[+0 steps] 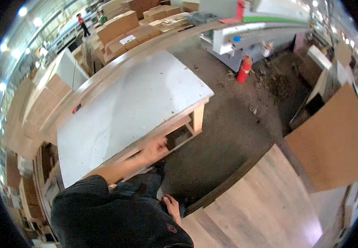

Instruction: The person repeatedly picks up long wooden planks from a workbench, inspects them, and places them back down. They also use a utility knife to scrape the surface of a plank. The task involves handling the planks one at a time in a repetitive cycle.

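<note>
Across the workshop's far side runs a long machine [265, 25] with a green stripe. Next in size, the white-topped surface [133, 103] stands on its pale wooden frame, just before the worker. Wood-grain boards [261, 202] lie to the worker's right, with a brown panel [332, 144] beyond them. A red fire extinguisher [244, 70] is on the floor beside the machine. The left hand [157, 149] (blurred, even from where I stand) is at the surface's near edge; its fingers appear curled, though on what, if anything, I cannot tell. Low by the body, the right hand [172, 205] has bent fingers next to a small pale object [160, 194]; whether they pinch it cannot be told. Smallest, a red-and-black item [77, 108] lies at the surface's far edge.
</note>
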Demonstrator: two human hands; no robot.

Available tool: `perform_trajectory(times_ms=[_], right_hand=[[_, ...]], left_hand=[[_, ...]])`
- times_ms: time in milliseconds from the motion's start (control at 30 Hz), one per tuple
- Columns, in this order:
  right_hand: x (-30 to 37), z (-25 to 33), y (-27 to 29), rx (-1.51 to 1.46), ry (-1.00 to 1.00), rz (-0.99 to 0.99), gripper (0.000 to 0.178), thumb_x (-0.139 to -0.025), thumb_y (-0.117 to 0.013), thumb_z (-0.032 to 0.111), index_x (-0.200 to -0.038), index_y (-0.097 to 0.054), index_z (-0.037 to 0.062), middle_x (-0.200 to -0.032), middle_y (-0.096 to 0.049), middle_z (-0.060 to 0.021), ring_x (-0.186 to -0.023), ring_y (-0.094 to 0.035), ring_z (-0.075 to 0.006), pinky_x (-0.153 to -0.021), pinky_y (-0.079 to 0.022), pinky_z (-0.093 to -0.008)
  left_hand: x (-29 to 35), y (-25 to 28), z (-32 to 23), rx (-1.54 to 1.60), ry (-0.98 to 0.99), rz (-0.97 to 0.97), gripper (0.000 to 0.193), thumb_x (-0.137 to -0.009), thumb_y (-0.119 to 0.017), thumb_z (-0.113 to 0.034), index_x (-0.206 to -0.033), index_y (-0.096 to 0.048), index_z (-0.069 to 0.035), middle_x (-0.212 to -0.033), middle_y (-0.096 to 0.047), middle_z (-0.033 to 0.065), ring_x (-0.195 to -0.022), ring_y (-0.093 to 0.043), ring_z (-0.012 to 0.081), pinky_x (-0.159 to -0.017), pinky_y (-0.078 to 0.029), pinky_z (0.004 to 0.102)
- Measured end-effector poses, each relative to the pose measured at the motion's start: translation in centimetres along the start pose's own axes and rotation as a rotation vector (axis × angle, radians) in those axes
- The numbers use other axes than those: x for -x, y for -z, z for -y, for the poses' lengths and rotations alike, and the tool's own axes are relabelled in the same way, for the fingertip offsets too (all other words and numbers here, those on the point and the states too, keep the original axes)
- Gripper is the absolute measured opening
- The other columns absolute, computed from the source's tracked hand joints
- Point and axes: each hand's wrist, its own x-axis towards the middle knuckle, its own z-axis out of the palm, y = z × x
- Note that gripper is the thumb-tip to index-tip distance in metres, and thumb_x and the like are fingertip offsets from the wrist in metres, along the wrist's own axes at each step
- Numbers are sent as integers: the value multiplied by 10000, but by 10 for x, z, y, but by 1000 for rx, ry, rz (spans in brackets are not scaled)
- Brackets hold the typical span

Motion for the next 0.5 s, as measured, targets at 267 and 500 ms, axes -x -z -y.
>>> perform_trajectory(times_ms=[267, 500], right_hand=[[-21, 101, 30, 151, -205, -422, 502, -982, -629, 242, -1360, -545, -77, -1100, -712, -133, -953, -686, -193, -825, -545, -310], [-72, 210, -5, 43, -60, -470, 520, -981, -641, 252, -1362, -536, -86, -1104, -702, -133, -971, -674, -194, -845, -537, -322]], left_hand=[[-144, 266, 293, -544, 71, -703, 866, -746, -786, -276, -1463, -396, 13, -1518, -380, 268, -1408, -356, 440, -1157, -325, 505], [-228, 363, 316, -505, 314, -362, 1072, -678, -819, -384, -1509, -285, 34, -1562, -316, 260, -1437, -331, 418, -1165, -310, 523]])
